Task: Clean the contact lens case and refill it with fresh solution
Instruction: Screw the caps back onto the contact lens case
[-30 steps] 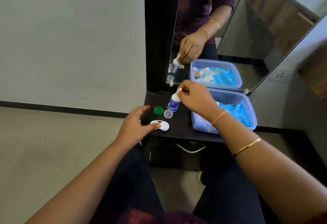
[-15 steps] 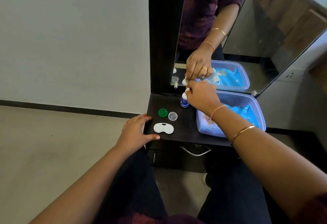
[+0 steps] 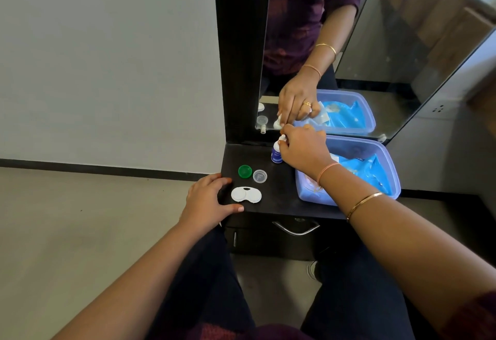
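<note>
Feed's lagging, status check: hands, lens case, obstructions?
Left hand open, on dresser edge beside lens case. Right hand pinches top of solution bottle. Case uncapped; clear cap between it and bottle, green cap alongside.

The uncapped white lens case (image 3: 246, 194) lies on the black shelf (image 3: 279, 194). Just left of it, the left hand (image 3: 208, 202) rests with fingers spread. Just behind the case sit a green cap (image 3: 244, 171) and a clear cap (image 3: 259, 176). Farther behind and to its right, the right hand (image 3: 304, 151) pinches the top of an upright solution bottle (image 3: 276, 153), beside a plastic tub (image 3: 349, 143).

Left hand (image 3: 208, 200) flat, fingers (image 3: 213, 180) spread, right hand (image 3: 303, 149) reaching forward, apparently pinching
</note>
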